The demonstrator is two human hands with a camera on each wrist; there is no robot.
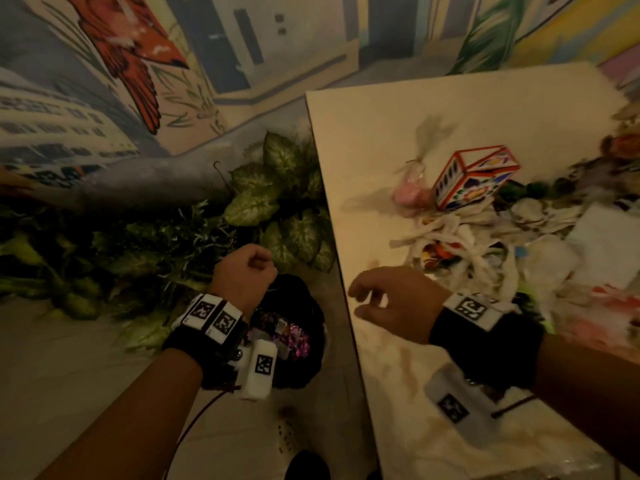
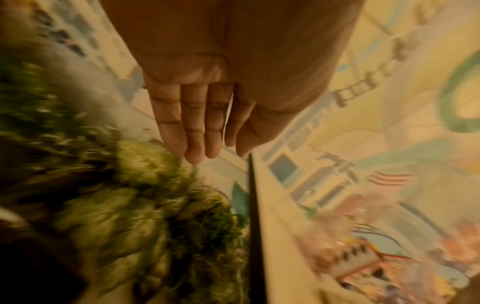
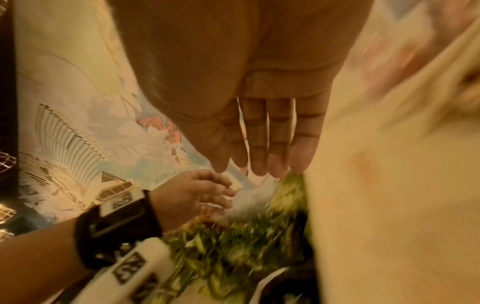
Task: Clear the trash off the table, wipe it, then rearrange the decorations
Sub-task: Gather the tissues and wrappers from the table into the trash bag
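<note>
My left hand [image 1: 254,265] hangs empty over a black trash bag [image 1: 304,296] on the floor beside the table; its fingers [image 2: 197,131] are relaxed and nearly straight. Shiny purple wrappers [image 1: 294,337] lie in the bag. My right hand [image 1: 377,299] hovers over the near left edge of the cream table [image 1: 381,133], fingers [image 3: 259,148] straight and holding nothing. Just right of it lies a heap of white paper scraps [image 1: 446,244]. Behind the heap stand a colourful patterned box [image 1: 474,178] and a pink thing in clear wrap [image 1: 410,194].
Green leafy plants [image 1: 263,206] fill the floor left of the table, against a painted mural wall [image 1: 131,64]. More litter and dark decorations [image 1: 571,188] crowd the table's right side. The table's far left part is bare, with faint stains near me.
</note>
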